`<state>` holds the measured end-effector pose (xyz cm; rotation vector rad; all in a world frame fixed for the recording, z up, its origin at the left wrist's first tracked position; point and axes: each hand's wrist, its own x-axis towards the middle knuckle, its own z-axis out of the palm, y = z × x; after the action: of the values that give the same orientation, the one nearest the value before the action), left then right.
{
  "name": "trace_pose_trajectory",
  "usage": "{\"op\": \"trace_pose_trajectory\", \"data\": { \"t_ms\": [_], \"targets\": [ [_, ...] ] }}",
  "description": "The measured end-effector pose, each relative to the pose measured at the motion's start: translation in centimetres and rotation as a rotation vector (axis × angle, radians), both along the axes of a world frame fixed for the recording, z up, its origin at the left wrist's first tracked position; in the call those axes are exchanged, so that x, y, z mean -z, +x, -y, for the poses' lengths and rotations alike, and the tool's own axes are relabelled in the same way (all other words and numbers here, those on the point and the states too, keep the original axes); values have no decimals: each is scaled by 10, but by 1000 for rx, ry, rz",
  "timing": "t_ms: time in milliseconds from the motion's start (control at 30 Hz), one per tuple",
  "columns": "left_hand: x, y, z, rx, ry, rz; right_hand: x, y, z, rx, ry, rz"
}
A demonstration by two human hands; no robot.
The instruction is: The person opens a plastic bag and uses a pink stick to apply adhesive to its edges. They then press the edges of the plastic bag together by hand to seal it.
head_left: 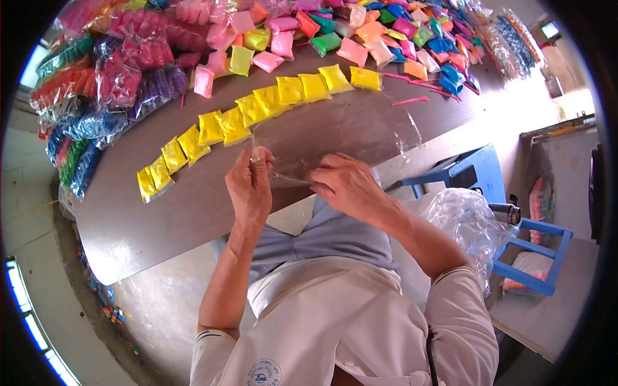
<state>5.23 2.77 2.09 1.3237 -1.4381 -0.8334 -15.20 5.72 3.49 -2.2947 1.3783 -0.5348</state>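
Both of my hands hold a large clear plastic bag (335, 128) that lies over the brown table (148, 212). My left hand (250, 186) pinches the bag's near edge at the left. My right hand (344, 183) grips the same edge a little to the right. A curved row of several yellow powder packets (257, 109) runs across the table just beyond the bag.
Piles of pink, orange, green and blue packets (360, 32) cover the far side of the table, with bundled packs in clear bags (109, 83) at the left. A blue stool (476, 170) and a crumpled clear bag (470, 225) stand at my right.
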Motion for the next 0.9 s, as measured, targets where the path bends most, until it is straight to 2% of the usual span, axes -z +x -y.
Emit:
{"op": "trace_pose_trajectory", "data": {
  "t_ms": [100,233,333,400,533,667,733,900],
  "targets": [
    [1,1,0,-11,-7,-31,0,-1,1,1,66,38],
    [5,4,-2,-15,-23,-85,-15,-10,-4,-81,31,35],
    [5,6,-6,-19,31,-36,-14,-18,-4,-101,93,124],
    [4,5,-10,-24,25,-28,-5,-23,2,-19,245,327],
    [5,6,-19,5,1,-36,-2,-17,4,41,253,272],
    [26,11,-27,29,-76,15,-4,-10,1,22,123,162],
    [30,12,-30,22,-171,190,-4,-6,-1,5,70,111],
    [25,10,-30,39,-170,179,0,-4,-2,-57,-60,17]
  ]
}}
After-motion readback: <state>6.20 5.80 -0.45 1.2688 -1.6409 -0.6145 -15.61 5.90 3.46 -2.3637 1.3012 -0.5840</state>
